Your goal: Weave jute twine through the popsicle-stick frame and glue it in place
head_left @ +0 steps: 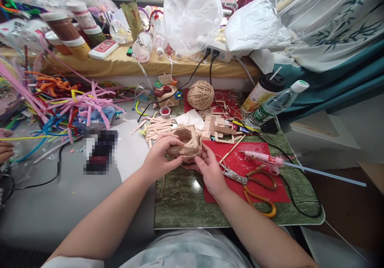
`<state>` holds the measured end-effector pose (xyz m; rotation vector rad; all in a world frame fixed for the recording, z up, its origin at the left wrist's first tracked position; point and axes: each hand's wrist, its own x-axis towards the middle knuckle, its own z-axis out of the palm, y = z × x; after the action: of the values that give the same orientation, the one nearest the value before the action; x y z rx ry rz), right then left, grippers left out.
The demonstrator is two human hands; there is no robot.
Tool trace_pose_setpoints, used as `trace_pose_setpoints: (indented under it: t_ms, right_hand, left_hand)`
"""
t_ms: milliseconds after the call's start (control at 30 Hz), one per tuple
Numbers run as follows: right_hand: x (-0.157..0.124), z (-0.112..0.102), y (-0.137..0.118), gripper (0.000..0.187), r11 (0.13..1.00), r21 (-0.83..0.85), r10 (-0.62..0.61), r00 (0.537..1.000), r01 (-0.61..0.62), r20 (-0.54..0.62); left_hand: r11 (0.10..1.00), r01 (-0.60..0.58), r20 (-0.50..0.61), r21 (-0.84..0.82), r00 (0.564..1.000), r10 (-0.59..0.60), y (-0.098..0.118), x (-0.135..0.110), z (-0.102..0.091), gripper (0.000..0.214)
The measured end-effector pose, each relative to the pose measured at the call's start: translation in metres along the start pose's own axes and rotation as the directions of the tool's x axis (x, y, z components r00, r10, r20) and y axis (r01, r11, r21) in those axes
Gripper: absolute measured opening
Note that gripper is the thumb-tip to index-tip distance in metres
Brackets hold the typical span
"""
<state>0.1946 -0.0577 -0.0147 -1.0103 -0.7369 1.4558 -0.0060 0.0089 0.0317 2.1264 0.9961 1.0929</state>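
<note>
Two hands [160, 155] gripping one twine-wrapped basket [191, 149]; one twine ball [200, 95] behind; one pair scissors [245, 179], one glue gun [260, 158] right.

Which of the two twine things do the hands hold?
The hollow basket, between left hand and right hand; the round twine ball lies behind, untouched.

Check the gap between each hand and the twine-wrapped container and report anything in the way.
Nothing visible stands in the way: the left hand and right hand both hold the twine-wrapped container directly. The scissors lie beside the right hand, not between it and the container.
</note>
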Motion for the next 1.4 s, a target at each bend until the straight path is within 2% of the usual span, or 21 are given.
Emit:
trace_pose_setpoints:
  t_ms: [67, 100, 133, 200, 267, 300, 367, 467, 567, 667, 733, 800, 900, 933, 1000, 1100, 1200, 1300, 1367, 1400]
  right_hand:
    - [-0.001, -0.004, 0.000, 0.064, 0.982, -0.136, -0.144, 0.986, 0.132, -0.084]
    - [-0.003, -0.006, -0.001, 0.061, 0.945, -0.234, -0.259, 0.959, 0.228, -0.112]
    - [-0.005, -0.007, -0.002, 0.058, 0.879, -0.345, -0.384, 0.917, 0.328, -0.107]
    - [-0.010, -0.010, -0.008, 0.049, 0.681, -0.547, -0.573, 0.819, 0.488, 0.017]
    - [-0.015, -0.010, -0.014, 0.040, 0.498, -0.662, -0.623, 0.762, 0.560, 0.176]
    - [-0.016, -0.010, -0.017, 0.035, 0.445, -0.694, -0.616, 0.756, 0.566, 0.222]
    - [-0.017, -0.010, -0.021, 0.027, 0.413, -0.730, -0.599, 0.766, 0.545, 0.233]
    - [-0.016, -0.012, -0.023, 0.015, 0.475, -0.713, -0.595, 0.785, 0.516, 0.172]
    - [-0.012, -0.014, -0.024, 0.010, 0.635, -0.598, -0.559, 0.825, 0.489, 0.081]
    - [-0.004, -0.016, -0.024, 0.028, 0.831, -0.382, -0.474, 0.875, 0.406, -0.102]
    - [0.005, -0.019, -0.023, 0.036, 0.913, -0.184, -0.403, 0.872, 0.364, -0.277]
    - [0.016, -0.024, -0.024, 0.040, 0.926, -0.026, -0.351, 0.835, 0.376, -0.424]
    - [0.028, -0.031, -0.027, 0.042, 0.899, 0.073, -0.332, 0.782, 0.431, -0.527]
    - [0.030, -0.033, -0.028, 0.042, 0.893, 0.089, -0.331, 0.778, 0.441, -0.534]
    - [0.030, -0.034, -0.032, 0.041, 0.892, 0.104, -0.327, 0.788, 0.440, -0.522]
    - [0.025, -0.031, -0.035, 0.039, 0.906, 0.115, -0.314, 0.829, 0.407, -0.463]
    - [0.019, -0.027, -0.034, 0.033, 0.933, 0.103, -0.281, 0.878, 0.344, -0.388]
    - [0.014, -0.023, -0.029, 0.025, 0.967, 0.039, -0.229, 0.931, 0.250, -0.285]
    - [0.010, -0.020, -0.025, 0.025, 0.975, -0.034, -0.222, 0.954, 0.220, -0.200]
    - [0.008, -0.019, -0.023, 0.026, 0.973, -0.077, -0.228, 0.960, 0.218, -0.163]
  left_hand:
    - [0.999, -0.019, 0.017, 0.030, 1.000, 0.018, 0.000, 0.000, 0.000, 0.030]
    - [0.999, -0.023, 0.020, 0.036, 1.000, 0.022, 0.000, 0.000, 0.000, 0.030]
    - [0.999, -0.024, 0.021, 0.037, 1.000, 0.023, 0.000, 0.000, 0.000, 0.030]
    - [0.999, -0.027, 0.024, 0.035, 0.999, 0.026, 0.001, 0.000, 0.000, 0.030]
    - [0.998, -0.048, 0.037, 0.034, 0.998, 0.046, 0.002, -0.001, 0.001, 0.032]
    - [0.997, -0.063, 0.047, 0.034, 0.997, 0.061, 0.002, -0.002, 0.001, 0.033]
    - [0.995, -0.093, 0.063, 0.030, 0.994, 0.091, 0.003, -0.002, 0.002, 0.035]
    - [0.993, -0.111, 0.085, 0.029, 0.991, 0.108, 0.003, -0.002, 0.001, 0.036]
    - [0.995, -0.098, 0.074, -0.011, 0.992, 0.099, 0.003, -0.001, -0.001, 0.034]
    - [0.987, -0.054, 0.042, -0.151, 0.997, 0.061, 0.000, 0.000, -0.003, 0.027]
    - [0.958, 0.013, 0.013, -0.285, 1.000, -0.009, -0.005, 0.000, -0.002, 0.024]
    - [0.879, 0.106, -0.033, -0.465, 0.990, -0.136, -0.011, -0.001, -0.002, 0.030]
    - [0.633, 0.237, -0.012, -0.737, 0.932, -0.362, -0.020, -0.002, -0.004, 0.041]
    - [0.564, 0.262, 0.010, -0.783, 0.912, -0.410, -0.022, -0.001, -0.005, 0.043]
    - [0.502, 0.274, 0.018, -0.820, 0.890, -0.456, -0.027, 0.001, -0.008, 0.050]
    - [0.496, 0.209, -0.060, -0.843, 0.879, -0.472, -0.033, 0.008, -0.010, 0.057]
    - [0.488, 0.194, -0.087, -0.851, 0.864, -0.496, -0.036, 0.011, -0.007, 0.052]
    - [0.552, 0.240, -0.120, -0.799, 0.836, -0.536, -0.035, 0.008, -0.001, 0.039]
    - [0.680, 0.247, -0.191, -0.690, 0.845, -0.500, -0.031, 0.003, 0.002, 0.034]
    - [0.764, 0.238, -0.226, -0.600, 0.866, -0.447, -0.027, 0.000, 0.002, 0.034]
